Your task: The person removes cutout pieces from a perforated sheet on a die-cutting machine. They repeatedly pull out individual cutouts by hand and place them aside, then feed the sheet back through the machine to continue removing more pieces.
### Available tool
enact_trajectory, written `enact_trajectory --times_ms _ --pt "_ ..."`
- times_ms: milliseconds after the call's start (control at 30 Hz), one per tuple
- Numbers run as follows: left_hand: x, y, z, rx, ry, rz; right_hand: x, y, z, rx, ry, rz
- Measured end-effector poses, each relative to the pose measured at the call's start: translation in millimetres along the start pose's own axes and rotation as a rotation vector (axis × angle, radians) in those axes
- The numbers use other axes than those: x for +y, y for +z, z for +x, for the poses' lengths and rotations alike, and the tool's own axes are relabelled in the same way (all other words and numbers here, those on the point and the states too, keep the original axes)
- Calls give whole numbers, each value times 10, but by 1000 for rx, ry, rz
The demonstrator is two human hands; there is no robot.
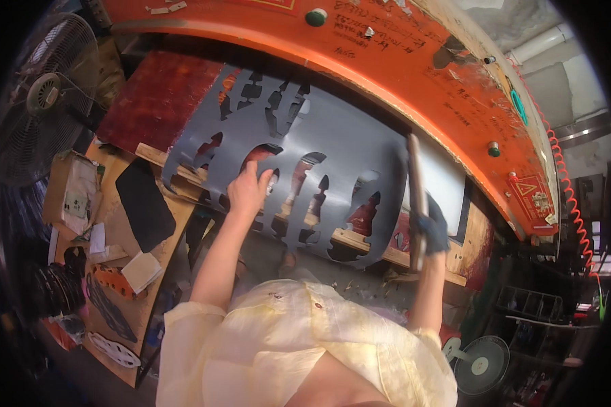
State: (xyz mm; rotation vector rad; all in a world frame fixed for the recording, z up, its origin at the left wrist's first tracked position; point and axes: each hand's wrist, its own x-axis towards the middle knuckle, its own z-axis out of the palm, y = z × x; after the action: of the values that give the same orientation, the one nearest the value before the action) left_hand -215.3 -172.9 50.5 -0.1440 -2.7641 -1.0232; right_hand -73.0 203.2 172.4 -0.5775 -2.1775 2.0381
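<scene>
A large dark grey sheet (312, 146) with several long, curvy cut-outs lies across the machine's bed and curls down over its near edge. My bare left hand (250, 188) is at a cut-out left of the middle. Its fingers and thumb close on the sheet's material at that opening; the fingertips are partly hidden. On the right, my right hand (433, 227), in a dark blue glove, grips a thin, flat board (415, 197). This board stands on edge, seen nearly end-on, beside the sheet's right side.
An orange press beam (400, 68) spans the far side above the red bed (159, 98). At left, a wooden table (125, 298) carries a black sheet piece (146, 203) and a cardboard box (73, 193). Fans stand at far left (44, 91) and lower right (480, 365).
</scene>
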Motion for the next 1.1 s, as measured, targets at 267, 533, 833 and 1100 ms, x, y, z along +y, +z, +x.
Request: enact_trajectory --times_ms 267,533,833,1100 --pt "-130 -52 -322 31 181 -21 -241 1748 1116 224 -166 -872" --pt "-145 -64 -500 159 188 -28 -361 2659 1379 479 -107 -980" --pt "-173 13 -399 148 198 -4 101 1577 1438 302 -195 -587" --pt "-216 172 -28 51 114 24 462 592 299 324 -575 -1304"
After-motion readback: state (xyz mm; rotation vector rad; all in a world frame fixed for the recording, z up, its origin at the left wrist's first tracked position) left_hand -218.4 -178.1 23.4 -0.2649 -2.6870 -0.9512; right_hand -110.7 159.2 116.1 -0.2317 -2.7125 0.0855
